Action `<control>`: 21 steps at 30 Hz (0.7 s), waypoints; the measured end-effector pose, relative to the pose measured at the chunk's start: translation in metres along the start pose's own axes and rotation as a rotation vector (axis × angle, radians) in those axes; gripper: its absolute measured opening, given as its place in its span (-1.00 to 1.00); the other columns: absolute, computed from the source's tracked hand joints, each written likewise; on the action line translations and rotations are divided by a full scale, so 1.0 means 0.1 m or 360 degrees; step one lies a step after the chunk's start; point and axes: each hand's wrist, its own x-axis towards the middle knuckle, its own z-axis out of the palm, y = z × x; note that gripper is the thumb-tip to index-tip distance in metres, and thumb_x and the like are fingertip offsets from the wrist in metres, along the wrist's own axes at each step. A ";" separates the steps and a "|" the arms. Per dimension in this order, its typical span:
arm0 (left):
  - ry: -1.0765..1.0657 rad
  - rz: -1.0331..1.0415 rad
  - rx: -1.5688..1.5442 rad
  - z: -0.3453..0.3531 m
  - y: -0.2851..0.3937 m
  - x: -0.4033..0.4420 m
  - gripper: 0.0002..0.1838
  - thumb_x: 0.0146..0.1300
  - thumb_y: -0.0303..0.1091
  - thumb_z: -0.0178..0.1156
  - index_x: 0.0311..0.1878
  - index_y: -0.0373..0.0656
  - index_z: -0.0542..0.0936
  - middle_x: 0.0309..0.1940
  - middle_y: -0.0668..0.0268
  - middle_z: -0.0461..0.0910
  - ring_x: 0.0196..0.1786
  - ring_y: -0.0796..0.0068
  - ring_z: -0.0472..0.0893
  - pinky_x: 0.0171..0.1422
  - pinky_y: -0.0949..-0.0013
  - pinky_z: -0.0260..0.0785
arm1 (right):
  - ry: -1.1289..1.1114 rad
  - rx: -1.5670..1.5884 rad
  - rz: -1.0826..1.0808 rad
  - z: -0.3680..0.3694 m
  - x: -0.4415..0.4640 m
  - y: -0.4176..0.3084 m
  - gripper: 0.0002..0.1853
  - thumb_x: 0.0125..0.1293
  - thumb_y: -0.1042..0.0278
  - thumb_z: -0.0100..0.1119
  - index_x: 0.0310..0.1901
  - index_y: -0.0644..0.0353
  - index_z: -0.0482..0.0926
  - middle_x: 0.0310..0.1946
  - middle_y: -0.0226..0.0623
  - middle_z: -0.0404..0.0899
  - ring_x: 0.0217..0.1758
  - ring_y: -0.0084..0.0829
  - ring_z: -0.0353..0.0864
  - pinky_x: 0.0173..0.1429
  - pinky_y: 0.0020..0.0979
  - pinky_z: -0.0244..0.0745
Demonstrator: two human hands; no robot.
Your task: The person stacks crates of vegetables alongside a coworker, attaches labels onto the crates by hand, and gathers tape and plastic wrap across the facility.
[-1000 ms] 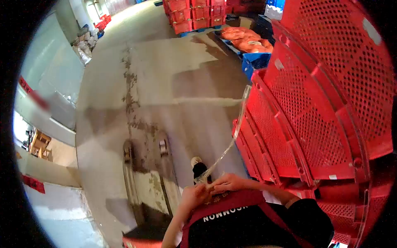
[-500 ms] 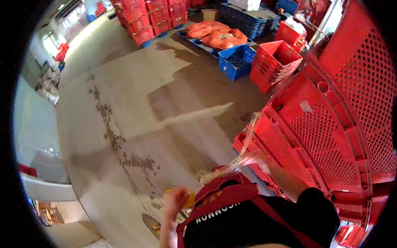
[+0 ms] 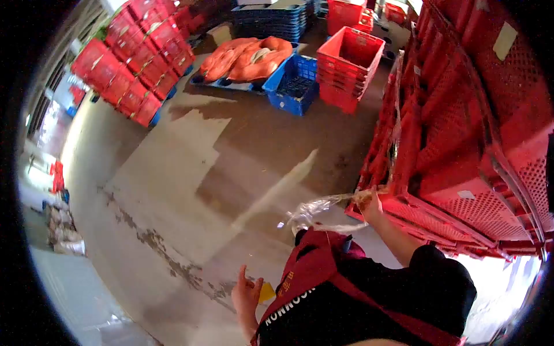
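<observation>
My right hand (image 3: pixel 369 205) is closed around a bunched length of clear plastic film (image 3: pixel 317 210), close against the side of the stacked red crates (image 3: pixel 450 205). The film trails left from the hand in a loose, shiny tangle in front of my dark red apron (image 3: pixel 311 262). Another clear strand appears to run up the edge of the crates. Low in front of me, my left hand (image 3: pixel 247 291) has its fingers apart, one pointing upward. A yellow thing (image 3: pixel 266 292) shows just beside it; I cannot tell what it is or whether the hand touches it.
Ahead stand a blue crate (image 3: pixel 291 86) and a nested stack of red crates (image 3: pixel 349 66). Orange netting or sacking (image 3: pixel 248 57) lies on a blue pallet. More red crates (image 3: pixel 124 63) are piled at the far left. The concrete floor (image 3: pixel 167 167) has wet, dark patches.
My view has turned right, and the far crates now sit further left and higher. The right hand has come closer to the crate stack with the film. My left hand's fingers have spread.
</observation>
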 end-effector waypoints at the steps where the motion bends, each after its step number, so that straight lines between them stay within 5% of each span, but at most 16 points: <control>1: -0.0022 0.0031 0.0017 -0.08 -0.05 0.18 -0.35 -0.03 -0.24 0.31 0.18 -0.03 0.33 -0.63 0.32 0.51 -0.57 0.32 0.52 -0.46 0.29 0.34 | 0.0022 0.0032 -0.0014 0.19 0.02 0.03 -0.60 0.23 -0.11 0.01 -0.34 0.12 0.41 -0.45 -0.36 0.48 -0.37 -0.33 0.55 -0.41 -0.46 0.39; 4: -0.0124 -0.0060 0.0205 -0.27 -0.20 0.72 -0.36 -0.01 -0.22 0.29 0.18 -0.03 0.33 -0.62 0.31 0.52 -0.56 0.30 0.52 -0.46 0.27 0.34 | 0.0145 -0.0405 -0.0016 0.87 0.06 0.12 -0.66 0.25 -0.04 0.00 -0.38 0.10 0.44 -0.56 -0.40 0.40 -0.52 -0.41 0.40 -0.43 -0.44 0.33; 9: -0.0094 -0.0055 0.0175 -0.44 -0.18 1.52 -0.31 -0.01 -0.22 0.30 0.22 -0.05 0.27 -0.66 0.33 0.49 -0.58 0.33 0.50 -0.46 0.27 0.34 | -0.0232 -0.0976 -0.0276 2.41 -0.49 0.07 -0.63 0.30 0.01 -0.05 -0.30 0.21 0.47 -0.55 -0.41 0.46 -0.47 -0.50 0.44 -0.31 -0.45 0.37; 13: -0.0207 -0.0040 -0.0160 -0.48 -0.20 2.14 -0.26 -0.02 -0.24 0.32 0.24 -0.09 0.22 -0.62 0.33 0.47 -0.60 0.41 0.48 -0.46 0.33 0.33 | -0.0722 -0.1407 -0.0065 3.08 -0.47 0.43 -0.62 0.34 0.10 -0.08 -0.17 0.31 0.48 -0.32 -0.28 0.53 -0.25 -0.51 0.50 -0.14 -0.46 0.39; 15: -0.0345 0.0092 -0.0592 -0.59 -0.13 2.46 -0.20 -0.03 -0.26 0.33 0.27 -0.14 0.16 -0.55 0.32 0.47 -0.55 0.49 0.47 -0.41 0.39 0.34 | -0.1392 -0.1258 0.0053 3.13 -0.33 1.05 -0.63 0.33 0.12 -0.06 -0.13 0.31 0.47 -0.22 -0.24 0.52 -0.17 -0.46 0.49 -0.09 -0.42 0.40; 17: -0.0372 0.0257 -0.0904 -0.47 -0.41 2.86 -0.23 -0.02 -0.27 0.32 0.26 -0.16 0.18 -0.52 0.32 0.46 -0.52 0.49 0.47 -0.37 0.40 0.35 | -0.2052 -0.1995 -0.0243 3.38 -0.42 1.65 -0.63 0.32 0.14 -0.03 -0.05 0.31 0.44 -0.18 -0.24 0.52 -0.11 -0.42 0.48 0.00 -0.38 0.37; 19: -0.0399 0.0439 -0.1218 -0.67 -0.39 3.28 -0.26 0.00 -0.28 0.31 0.25 -0.19 0.20 -0.50 0.31 0.45 -0.49 0.48 0.47 -0.33 0.40 0.37 | -0.2551 -0.1549 -0.0165 4.08 -0.94 1.39 -0.61 0.30 0.15 -0.02 0.06 0.24 0.40 -0.10 -0.23 0.51 -0.03 -0.40 0.45 0.07 -0.37 0.32; 21: -0.0425 0.0607 -0.0525 -1.09 0.00 3.59 -0.39 0.01 -0.32 0.30 0.15 -0.23 0.33 -0.43 0.28 0.51 -0.36 0.45 0.53 -0.21 0.40 0.39 | -0.2426 -0.1677 -0.0080 4.41 -0.82 1.41 -0.59 0.30 0.14 -0.02 0.09 0.21 0.38 -0.10 -0.22 0.51 -0.03 -0.42 0.44 0.06 -0.38 0.32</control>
